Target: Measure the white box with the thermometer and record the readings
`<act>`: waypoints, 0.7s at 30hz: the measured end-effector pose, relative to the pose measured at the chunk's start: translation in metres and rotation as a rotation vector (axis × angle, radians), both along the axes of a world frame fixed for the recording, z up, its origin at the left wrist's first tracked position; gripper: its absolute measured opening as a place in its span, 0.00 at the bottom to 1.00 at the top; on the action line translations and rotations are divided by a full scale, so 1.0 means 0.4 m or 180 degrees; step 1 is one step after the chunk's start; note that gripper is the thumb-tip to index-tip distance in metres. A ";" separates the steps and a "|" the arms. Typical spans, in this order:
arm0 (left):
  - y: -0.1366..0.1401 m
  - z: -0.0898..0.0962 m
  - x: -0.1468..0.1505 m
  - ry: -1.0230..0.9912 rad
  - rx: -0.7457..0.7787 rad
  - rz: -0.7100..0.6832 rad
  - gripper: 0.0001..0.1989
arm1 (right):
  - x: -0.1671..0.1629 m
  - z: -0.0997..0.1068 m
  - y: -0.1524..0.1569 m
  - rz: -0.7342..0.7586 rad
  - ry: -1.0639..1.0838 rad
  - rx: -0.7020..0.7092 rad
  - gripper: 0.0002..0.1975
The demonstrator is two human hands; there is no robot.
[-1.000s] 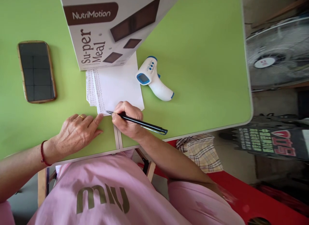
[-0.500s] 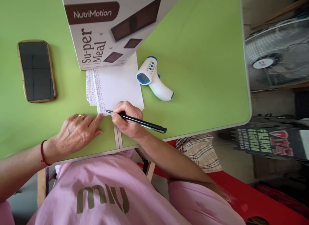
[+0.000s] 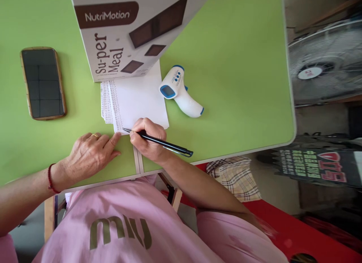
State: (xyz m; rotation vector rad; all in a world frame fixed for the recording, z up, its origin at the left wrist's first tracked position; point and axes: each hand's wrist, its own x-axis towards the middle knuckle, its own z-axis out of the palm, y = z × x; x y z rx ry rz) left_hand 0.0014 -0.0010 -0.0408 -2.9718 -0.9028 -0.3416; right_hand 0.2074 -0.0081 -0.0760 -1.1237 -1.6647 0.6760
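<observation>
Box [image 3: 109, 63] cut off at top, hides far end of paper [image 3: 138, 104]; can't see what's in it. Tiny writing by paper's L edge too small to read. Fan [image 3: 311, 72] cut off at R. R hand [image 3: 148, 140] has fingers clamped on pen [image 3: 175, 147], tip at paper's near L corner, barrel out past hand twd R. L hand [image 3: 90, 153] on desk [image 3: 240, 86], thumb & index apart, index tip at paper's corner.

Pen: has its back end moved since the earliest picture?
Yes, slightly left: the pen has shifted at its back end, judged against the table.
</observation>
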 end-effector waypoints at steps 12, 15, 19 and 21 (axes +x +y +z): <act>-0.001 -0.002 0.000 -0.0017 -0.0008 -0.0018 0.19 | 0.002 0.004 -0.001 -0.0025 -0.0044 -0.0013 0.10; 0.002 0.000 0.000 -0.0023 -0.0002 -0.0014 0.18 | 0.002 0.004 0.001 -0.0023 -0.0058 -0.0033 0.10; 0.002 0.002 0.000 -0.0030 0.0028 -0.0005 0.18 | 0.001 0.001 0.003 -0.0012 -0.0004 0.0028 0.10; 0.000 0.001 0.000 -0.0040 0.0022 0.0003 0.18 | 0.004 0.006 0.003 0.0006 0.0125 0.0119 0.09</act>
